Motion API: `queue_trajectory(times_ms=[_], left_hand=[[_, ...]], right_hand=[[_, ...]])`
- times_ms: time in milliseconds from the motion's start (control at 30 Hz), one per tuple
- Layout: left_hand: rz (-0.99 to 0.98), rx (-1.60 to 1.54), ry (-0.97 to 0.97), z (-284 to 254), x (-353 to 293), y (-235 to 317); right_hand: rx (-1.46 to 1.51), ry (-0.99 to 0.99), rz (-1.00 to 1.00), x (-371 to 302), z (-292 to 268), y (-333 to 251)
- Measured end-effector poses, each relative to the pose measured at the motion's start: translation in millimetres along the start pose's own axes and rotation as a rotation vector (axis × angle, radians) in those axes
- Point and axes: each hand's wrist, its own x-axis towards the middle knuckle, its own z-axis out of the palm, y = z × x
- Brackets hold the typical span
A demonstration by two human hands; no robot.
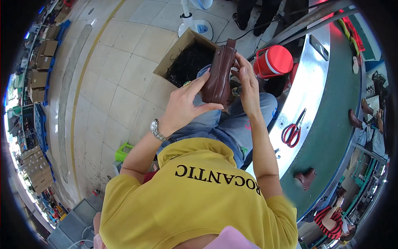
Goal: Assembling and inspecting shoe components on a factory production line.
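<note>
A dark brown leather boot (220,76), narrower at its far end, is held up above my lap. My left hand (186,99) grips its left side, with the thumb along the near end and the fingers on the side. At the right edge, near the far end, my right hand (248,81) has its fingers against the leather; some fingertips are hidden behind it. An open cardboard box (166,66) filled with black, stringy scraps stands on the floor just beyond my left hand.
A conveyor with a green belt (331,128) and shiny metal edge curves along my right, bearing red-handled scissors (292,135), a phone (319,47) and another brown boot (306,179). A red lidded bucket (277,60) stands beside it. Further off are a fan (195,28) and other people.
</note>
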Motion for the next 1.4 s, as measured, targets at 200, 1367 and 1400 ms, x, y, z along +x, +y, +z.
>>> queue_trajectory(times_ms=[200, 1367, 1400], left_hand=[[-0.092, 0.024, 0.006, -2, -7, 7], [-0.034, -0.032, -0.396, 66, -19, -11], [-0.033, -0.012, -0.397, 66, -21, -11]], right_hand=[[0.139, -0.068, 0.084, -12, 2, -6], [-0.092, 1.521, 0.348, -227, -253, 12], [-0.152, 1.555, 0.350, -231, -272, 17]])
